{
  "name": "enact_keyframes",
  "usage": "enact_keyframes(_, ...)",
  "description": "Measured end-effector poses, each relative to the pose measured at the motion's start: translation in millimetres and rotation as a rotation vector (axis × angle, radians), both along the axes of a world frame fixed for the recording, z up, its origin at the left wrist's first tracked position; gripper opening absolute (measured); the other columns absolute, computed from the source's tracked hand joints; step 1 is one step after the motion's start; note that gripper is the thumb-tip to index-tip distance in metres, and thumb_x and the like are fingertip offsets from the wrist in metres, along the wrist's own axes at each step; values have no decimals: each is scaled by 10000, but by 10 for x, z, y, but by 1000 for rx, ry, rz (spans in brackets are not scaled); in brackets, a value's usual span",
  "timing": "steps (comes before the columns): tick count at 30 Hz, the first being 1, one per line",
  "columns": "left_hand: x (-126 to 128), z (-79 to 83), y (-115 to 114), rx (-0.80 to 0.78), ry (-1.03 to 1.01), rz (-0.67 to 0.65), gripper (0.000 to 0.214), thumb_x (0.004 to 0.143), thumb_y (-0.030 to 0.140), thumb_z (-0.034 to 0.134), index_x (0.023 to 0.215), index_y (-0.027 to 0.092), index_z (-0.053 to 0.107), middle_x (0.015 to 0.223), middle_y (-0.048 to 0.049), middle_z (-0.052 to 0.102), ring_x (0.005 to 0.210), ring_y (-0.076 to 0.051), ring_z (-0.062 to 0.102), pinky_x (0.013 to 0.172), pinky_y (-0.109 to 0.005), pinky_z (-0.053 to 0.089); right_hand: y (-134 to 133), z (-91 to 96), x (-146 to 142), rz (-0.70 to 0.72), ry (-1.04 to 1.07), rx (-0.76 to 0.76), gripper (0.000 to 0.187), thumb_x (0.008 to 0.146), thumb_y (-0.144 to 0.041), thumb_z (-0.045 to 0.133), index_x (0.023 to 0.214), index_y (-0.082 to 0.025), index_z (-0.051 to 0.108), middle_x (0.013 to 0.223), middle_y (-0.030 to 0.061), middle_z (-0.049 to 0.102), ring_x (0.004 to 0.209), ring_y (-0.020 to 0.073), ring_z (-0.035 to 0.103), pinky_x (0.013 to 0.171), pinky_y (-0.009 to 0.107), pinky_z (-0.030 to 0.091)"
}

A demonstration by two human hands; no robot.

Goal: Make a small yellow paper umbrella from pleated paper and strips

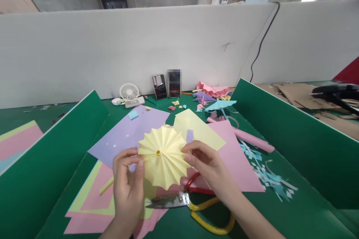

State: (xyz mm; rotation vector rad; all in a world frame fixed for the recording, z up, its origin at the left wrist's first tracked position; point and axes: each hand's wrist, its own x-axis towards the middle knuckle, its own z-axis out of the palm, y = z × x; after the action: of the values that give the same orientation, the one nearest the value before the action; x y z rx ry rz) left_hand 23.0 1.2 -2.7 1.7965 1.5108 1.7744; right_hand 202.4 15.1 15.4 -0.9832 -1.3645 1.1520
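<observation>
A pleated yellow paper umbrella top, round with a small rolled tube at its middle, is held up over the table. My left hand pinches its left edge with fingers closed. My right hand grips its right edge, fingers curled on the folds. Under them lie scissors with yellow and red handles, blades pointing left.
Sheets of lilac, yellow and pink paper cover the green table. Blue and white paper scraps lie to the right. A small white fan, two phones and paper umbrellas stand at the back. Green dividers flank the workspace.
</observation>
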Motion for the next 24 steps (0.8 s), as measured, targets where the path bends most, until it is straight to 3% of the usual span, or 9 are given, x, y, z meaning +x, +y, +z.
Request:
enact_keyframes(5, -49, -56, -4, 30, 84, -42, 93, 809, 131, 475, 803, 222, 493, 933, -25, 459, 979, -169, 471, 841, -319, 374, -3, 33, 19, -55, -89, 127, 93, 794, -196, 530, 735, -227, 595, 717, -1, 523, 709, 144, 489, 621, 264, 385)
enact_keyframes(18, -73, -96, -42, 32, 129, -135, 135, 802, 77, 446, 807, 212, 458, 925, -48, 460, 994, -212, 473, 792, -380, 410, 13, 71, 33, -67, -202, 119, 102, 808, -198, 486, 740, -215, 561, 767, 21, 516, 715, 158, 488, 617, 288, 397)
enact_keyframes(24, -63, -92, -27, 38, 144, -97, 130, 796, 86, 459, 800, 216, 449, 913, -42, 467, 967, -208, 484, 779, -381, 422, -45, 59, 24, -227, -256, 261, 73, 809, -212, 496, 757, -224, 545, 763, 16, 499, 727, 169, 511, 657, 311, 422)
